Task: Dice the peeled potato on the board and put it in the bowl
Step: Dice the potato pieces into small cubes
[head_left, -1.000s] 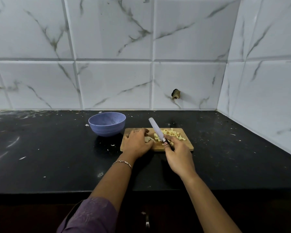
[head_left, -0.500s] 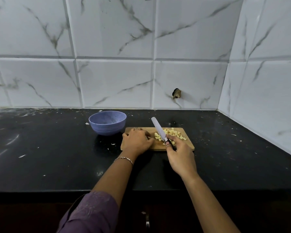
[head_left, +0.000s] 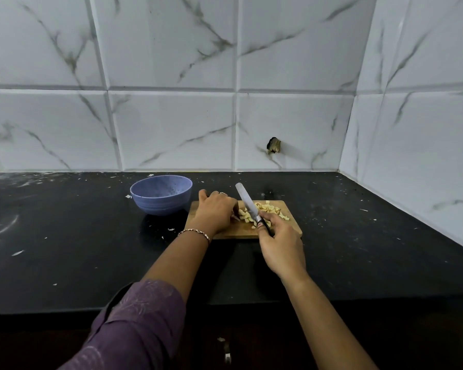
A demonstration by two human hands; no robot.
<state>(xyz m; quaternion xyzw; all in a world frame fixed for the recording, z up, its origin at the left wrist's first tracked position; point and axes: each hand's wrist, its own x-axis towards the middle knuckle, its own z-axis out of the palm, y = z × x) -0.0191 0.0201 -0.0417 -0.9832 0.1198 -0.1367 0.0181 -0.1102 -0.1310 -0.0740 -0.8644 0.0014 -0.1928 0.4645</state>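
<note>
— Where is the potato to be found?

— The potato [head_left: 262,210] is seen as a heap of pale dice on the far half of the board [head_left: 241,232]. A few pieces lie left of the knife [head_left: 247,201], just beside the left hand [head_left: 215,209]. None is seen in the bowl [head_left: 161,201], which stands just beside the board's far left corner.

— What has been altered in the last second?

— An uncut lump was shown between the left hand and the blade a second ago. It is no longer seen, and cut pieces lie about there instead. The left hand has been shifted toward the board's far edge, nearer the bowl. The knife is kept tilted, tip raised and pointed away to the left. The cutting is judged nearly done, and the transfer not yet begun.

— How are the hands held?

— The dark handle is gripped by the right hand [head_left: 281,241]. The left hand is set knuckles up with its fingers [head_left: 231,206] curled down; whether anything is held under them cannot be told.

— What is hidden?

— The board's left part is covered by the left hand, so any leftover lump is concealed. The bowl's floor is masked by its near rim. Pale scraps are scattered over the black bench [head_left: 64,236].
</note>
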